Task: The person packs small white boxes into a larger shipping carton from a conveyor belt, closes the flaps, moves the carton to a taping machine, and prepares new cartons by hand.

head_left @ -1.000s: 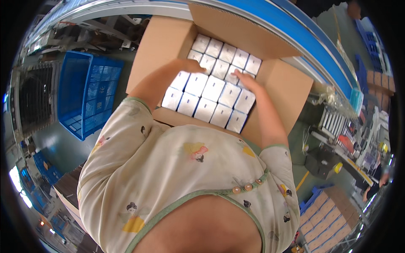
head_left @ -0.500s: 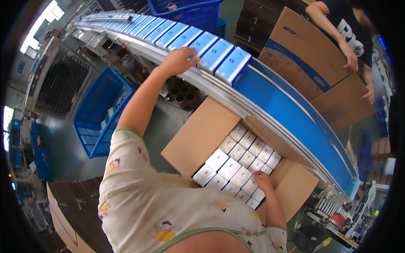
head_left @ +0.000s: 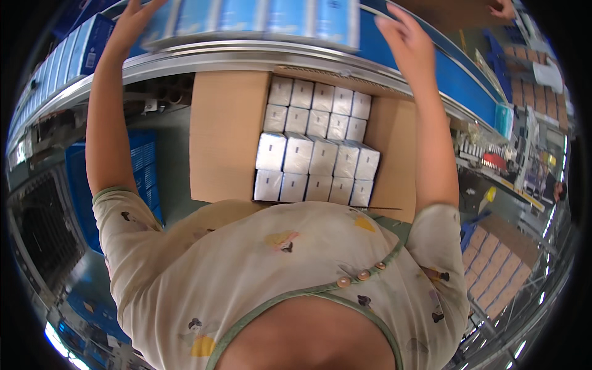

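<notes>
A short row of blue-and-white soft packs (head_left: 243, 15), somewhat blurred, stands on the blue conveyor belt (head_left: 472, 86) at the top of the view. My left hand (head_left: 134, 24) is at the row's left end with fingers apart; whether it touches the end pack I cannot tell. Off the row's right end, my right hand (head_left: 408, 40) hovers over the belt, fingers spread and nothing in them. Between my forearms sits an open cardboard box (head_left: 228, 135), holding several rows of white film-wrapped packs (head_left: 322, 157). The nearer rows stand higher than the farther ones.
More blue-and-white packs (head_left: 68, 58) line the belt beyond my left hand. The conveyor's metal rail (head_left: 246, 55) runs along the box's far side. A blue crate (head_left: 145, 166) stands at left. Stacked brown cartons (head_left: 496, 265) are at right. Another person's hand (head_left: 504, 9) shows top right.
The view has swung rightward and closer to the belt. My right hand has left the packs in the box and risen to the belt. My left hand no longer rests on top of the row.
</notes>
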Demonstrator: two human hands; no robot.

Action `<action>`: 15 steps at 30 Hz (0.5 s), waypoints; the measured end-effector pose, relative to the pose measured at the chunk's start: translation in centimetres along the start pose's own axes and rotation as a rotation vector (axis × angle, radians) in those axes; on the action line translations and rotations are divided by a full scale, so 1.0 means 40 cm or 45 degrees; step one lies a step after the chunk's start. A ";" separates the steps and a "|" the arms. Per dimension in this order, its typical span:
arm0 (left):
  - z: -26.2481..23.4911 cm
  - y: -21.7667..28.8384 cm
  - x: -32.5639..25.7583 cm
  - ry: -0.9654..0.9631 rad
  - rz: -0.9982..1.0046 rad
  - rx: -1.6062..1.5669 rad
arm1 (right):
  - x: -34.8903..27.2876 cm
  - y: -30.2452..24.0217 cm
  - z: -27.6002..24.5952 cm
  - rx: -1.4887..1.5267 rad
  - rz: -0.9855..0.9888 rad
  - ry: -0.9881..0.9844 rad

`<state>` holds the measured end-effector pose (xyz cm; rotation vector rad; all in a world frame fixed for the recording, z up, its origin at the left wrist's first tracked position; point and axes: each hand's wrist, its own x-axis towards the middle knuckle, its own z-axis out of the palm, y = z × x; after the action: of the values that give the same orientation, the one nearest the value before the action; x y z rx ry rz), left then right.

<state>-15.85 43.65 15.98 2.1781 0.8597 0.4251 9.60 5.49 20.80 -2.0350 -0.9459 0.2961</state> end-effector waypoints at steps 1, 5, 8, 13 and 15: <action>0.067 0.045 0.003 -0.030 0.110 -0.008 | 0.073 0.051 -0.023 0.371 0.315 -0.375; 0.262 0.327 -0.050 -0.102 -0.039 0.193 | 0.091 0.189 0.012 0.274 0.001 0.167; 0.282 0.323 -0.051 -0.219 0.185 -0.283 | 0.069 0.189 -0.002 0.508 0.170 0.213; 0.293 0.369 -0.070 0.154 0.177 -0.121 | 0.011 0.107 -0.053 0.679 -0.110 0.467; 0.224 0.437 -0.159 0.358 0.280 -0.086 | -0.040 0.041 -0.089 0.547 -0.422 0.514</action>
<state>-7.87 25.86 22.79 2.1896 0.7414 0.8732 11.18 1.60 21.48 -1.4446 -0.8576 -0.0880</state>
